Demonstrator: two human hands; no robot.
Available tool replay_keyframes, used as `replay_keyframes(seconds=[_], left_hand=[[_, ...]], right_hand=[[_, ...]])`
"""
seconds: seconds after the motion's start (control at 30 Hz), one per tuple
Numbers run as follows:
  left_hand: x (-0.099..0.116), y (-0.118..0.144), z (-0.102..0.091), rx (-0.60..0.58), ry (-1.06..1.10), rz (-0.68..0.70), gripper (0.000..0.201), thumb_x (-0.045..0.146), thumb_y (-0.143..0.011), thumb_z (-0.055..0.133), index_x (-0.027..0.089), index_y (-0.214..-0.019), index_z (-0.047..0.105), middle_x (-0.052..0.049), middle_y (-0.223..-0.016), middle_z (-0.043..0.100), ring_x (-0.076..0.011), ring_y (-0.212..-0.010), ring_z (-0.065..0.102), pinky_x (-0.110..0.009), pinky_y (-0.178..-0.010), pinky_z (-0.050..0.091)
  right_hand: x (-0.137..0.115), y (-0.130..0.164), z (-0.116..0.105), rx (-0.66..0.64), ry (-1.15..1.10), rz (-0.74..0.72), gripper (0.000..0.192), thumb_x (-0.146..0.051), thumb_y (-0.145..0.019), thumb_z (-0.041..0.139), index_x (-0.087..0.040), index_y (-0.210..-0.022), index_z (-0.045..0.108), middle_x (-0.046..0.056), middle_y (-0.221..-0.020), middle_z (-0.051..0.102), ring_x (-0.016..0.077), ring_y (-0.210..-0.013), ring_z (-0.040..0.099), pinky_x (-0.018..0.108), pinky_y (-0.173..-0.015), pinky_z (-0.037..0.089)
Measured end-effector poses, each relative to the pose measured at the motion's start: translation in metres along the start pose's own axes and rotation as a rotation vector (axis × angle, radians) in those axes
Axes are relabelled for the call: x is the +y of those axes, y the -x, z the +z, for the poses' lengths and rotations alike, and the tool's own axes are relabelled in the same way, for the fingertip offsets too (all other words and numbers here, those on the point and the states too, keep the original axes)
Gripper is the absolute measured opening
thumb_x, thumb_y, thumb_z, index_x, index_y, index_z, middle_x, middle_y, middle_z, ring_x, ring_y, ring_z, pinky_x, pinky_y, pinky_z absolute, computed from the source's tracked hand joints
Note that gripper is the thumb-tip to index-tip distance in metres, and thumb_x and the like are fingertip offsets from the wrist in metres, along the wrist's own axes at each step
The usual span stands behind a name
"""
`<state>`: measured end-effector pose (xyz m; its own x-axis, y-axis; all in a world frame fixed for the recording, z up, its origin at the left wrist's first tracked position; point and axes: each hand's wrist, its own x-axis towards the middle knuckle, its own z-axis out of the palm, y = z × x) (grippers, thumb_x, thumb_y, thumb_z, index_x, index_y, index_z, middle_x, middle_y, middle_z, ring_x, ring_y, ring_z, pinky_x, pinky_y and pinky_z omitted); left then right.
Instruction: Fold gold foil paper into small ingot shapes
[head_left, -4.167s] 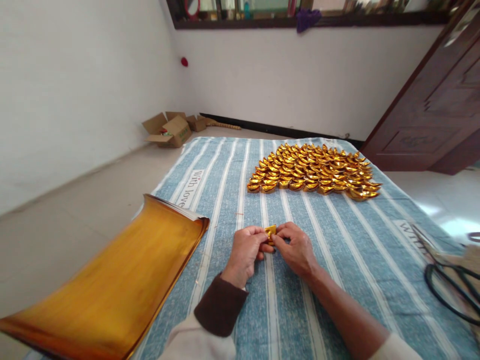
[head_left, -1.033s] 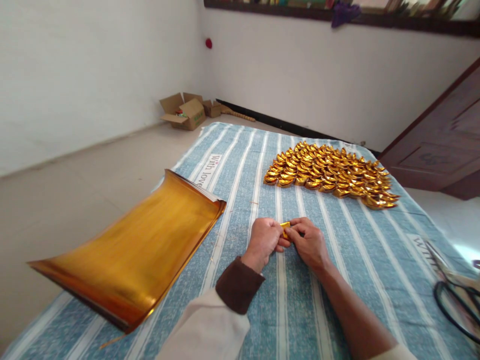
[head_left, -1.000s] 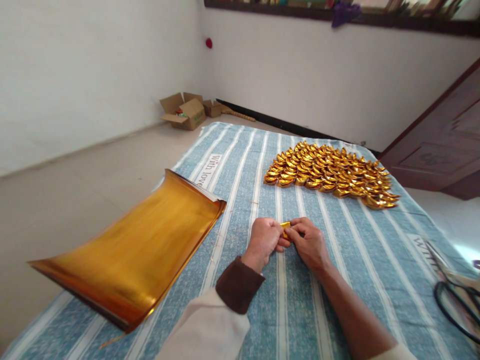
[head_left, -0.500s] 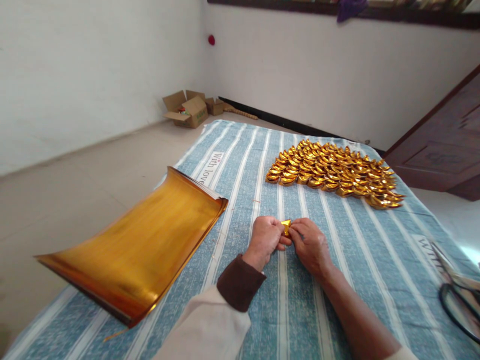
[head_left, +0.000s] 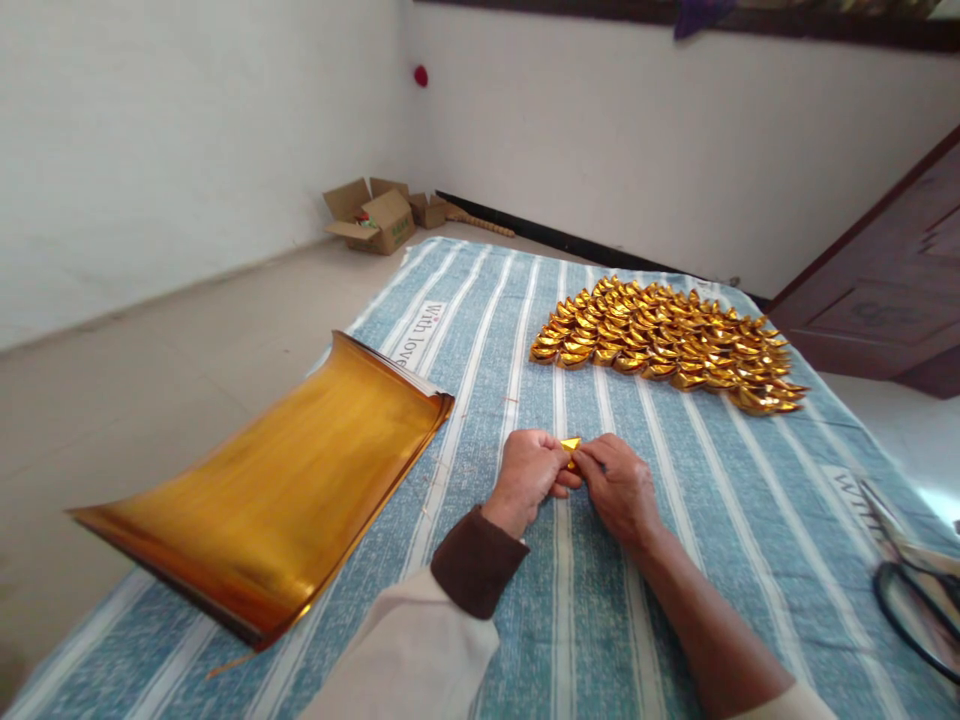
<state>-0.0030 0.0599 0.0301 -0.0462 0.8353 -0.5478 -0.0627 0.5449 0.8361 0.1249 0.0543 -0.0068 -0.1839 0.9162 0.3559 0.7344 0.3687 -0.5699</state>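
"with love" on the striped blanket [head_left: 480, 420], partly seen "with" at right edge

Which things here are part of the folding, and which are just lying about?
In use: small gold piece pinched by left hand and right hand; gold paper stack; folded gold ingots.
Lying about: scissors; cardboard boxes.

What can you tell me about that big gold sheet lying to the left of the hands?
The gold sheet looks like a stack of thin, shiny foil paper, gold on top, with layered edges showing at its far end. It lies slantwise on the striped cloth, its near end jutting past the cloth's left edge. It curves: the far edge curls upward and the near corner lifts too. Neither the left hand nor the right hand touches it; both are beside it, to its right.
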Motion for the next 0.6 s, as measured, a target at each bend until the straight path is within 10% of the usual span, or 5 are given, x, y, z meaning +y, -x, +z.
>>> replay_keyframes(seconds=[0.6], left_hand=[[0.003,0.001,-0.006,-0.030,0.053,0.023,0.014,0.002,-0.072,0.062,0.013,-0.066,0.056,-0.003,-0.055,0.064,-0.0123,-0.048,0.064,-0.014,-0.037,0.039]], right_hand=[[-0.001,-0.002,-0.013,-0.088,-0.127,0.093,0.020,-0.025,-0.086,0.053,-0.021,-0.069,0.064,0.001,-0.071,0.058,0.0153,-0.069,0.055,0.027,-0.065,0.041]])
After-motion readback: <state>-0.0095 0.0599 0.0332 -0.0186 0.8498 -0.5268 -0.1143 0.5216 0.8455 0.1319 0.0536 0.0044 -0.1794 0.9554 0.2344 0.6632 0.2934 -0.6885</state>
